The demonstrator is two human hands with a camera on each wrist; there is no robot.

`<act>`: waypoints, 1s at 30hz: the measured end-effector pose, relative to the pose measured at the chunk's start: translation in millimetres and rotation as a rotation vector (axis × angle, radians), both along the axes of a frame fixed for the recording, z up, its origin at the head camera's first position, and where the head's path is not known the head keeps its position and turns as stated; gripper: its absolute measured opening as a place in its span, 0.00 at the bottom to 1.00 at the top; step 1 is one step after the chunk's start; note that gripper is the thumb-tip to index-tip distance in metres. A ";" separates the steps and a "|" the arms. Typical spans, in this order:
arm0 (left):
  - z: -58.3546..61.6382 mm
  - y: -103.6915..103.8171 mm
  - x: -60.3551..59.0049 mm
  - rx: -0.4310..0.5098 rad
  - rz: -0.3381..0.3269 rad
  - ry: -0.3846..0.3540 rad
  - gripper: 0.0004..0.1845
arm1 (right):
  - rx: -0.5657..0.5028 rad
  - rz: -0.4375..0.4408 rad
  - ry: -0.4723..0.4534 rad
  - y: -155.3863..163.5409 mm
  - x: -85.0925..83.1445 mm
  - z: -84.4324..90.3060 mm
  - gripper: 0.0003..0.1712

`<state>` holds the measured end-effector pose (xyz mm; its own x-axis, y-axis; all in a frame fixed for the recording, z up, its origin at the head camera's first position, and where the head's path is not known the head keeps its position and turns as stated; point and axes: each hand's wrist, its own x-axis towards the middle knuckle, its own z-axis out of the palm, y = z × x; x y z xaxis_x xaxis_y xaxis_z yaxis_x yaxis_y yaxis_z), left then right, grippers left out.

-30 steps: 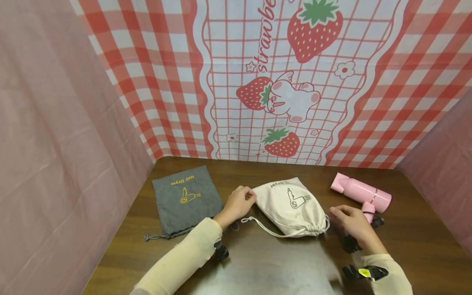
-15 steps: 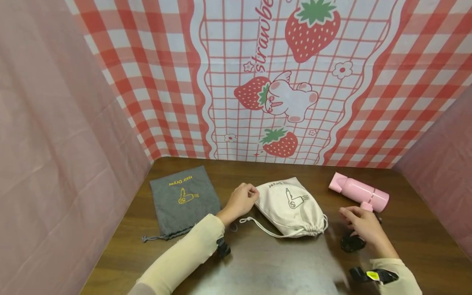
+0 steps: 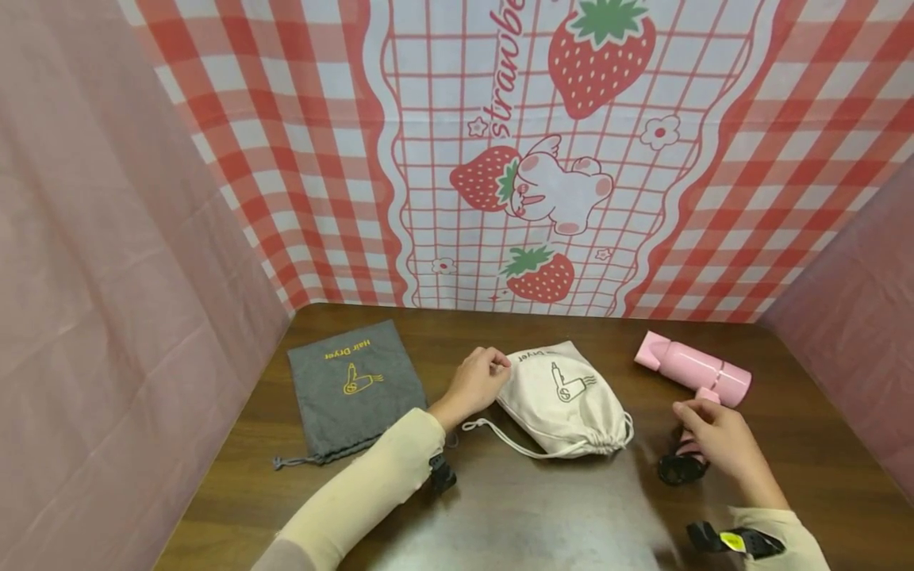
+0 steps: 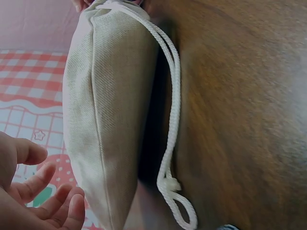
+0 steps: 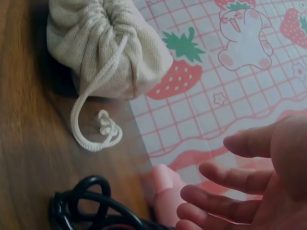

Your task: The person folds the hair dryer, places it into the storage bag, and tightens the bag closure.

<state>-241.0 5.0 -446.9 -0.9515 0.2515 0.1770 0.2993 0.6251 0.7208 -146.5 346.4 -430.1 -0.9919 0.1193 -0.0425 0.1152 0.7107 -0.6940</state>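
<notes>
A cream drawstring bag (image 3: 564, 400) printed with a hair dryer lies bulging on the table, its neck gathered. My left hand (image 3: 474, 385) hovers by its left edge, fingers loosely bent and holding nothing; the left wrist view shows the fingers (image 4: 33, 184) beside the cloth, contact unclear. White cord (image 4: 175, 91) trails from the bag's neck. On the right lies a pink hair dryer (image 3: 703, 370). My right hand (image 3: 728, 440) is over its handle, hiding part of it. In the right wrist view the fingers (image 5: 225, 175) are spread loosely with nothing between them.
A flat grey drawstring bag (image 3: 357, 388) lettered "Hair Dryer" lies on the left. The dryer's coiled black cable (image 3: 681, 469) sits beneath and left of the right hand. A strawberry-patterned cloth (image 3: 528, 159) hangs behind the wooden table (image 3: 514, 515), with pink cloth at both sides.
My right hand has moved right and slightly towards me, away from the cream bag's neck and over the dryer's handle. My left hand has shifted a little right and forward. The bags stay put.
</notes>
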 end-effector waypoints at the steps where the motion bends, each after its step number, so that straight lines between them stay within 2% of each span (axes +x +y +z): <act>1: 0.8 2.0 -0.6 0.006 -0.005 -0.001 0.09 | 0.011 -0.006 0.002 1.5 0.9 0.4 0.27; 10: 9.2 23.0 -3.1 -0.009 -0.030 -0.010 0.15 | 0.179 -0.061 0.047 20.5 5.9 -1.3 0.25; 17: 17.4 43.8 -3.9 -0.050 -0.061 0.039 0.15 | 0.192 -0.095 0.008 35.4 9.8 -6.0 0.27; 22: 26.7 61.4 -2.0 -0.036 -0.095 0.017 0.15 | 0.242 -0.134 -0.007 43.3 7.6 -9.8 0.28; 26: 30.9 75.7 1.2 -0.050 -0.129 -0.022 0.16 | 0.254 -0.190 -0.078 48.2 4.0 -13.6 0.34; 30: 31.4 90.1 2.9 -0.080 -0.148 -0.027 0.16 | 0.192 -0.251 -0.165 48.7 -1.8 -17.1 0.43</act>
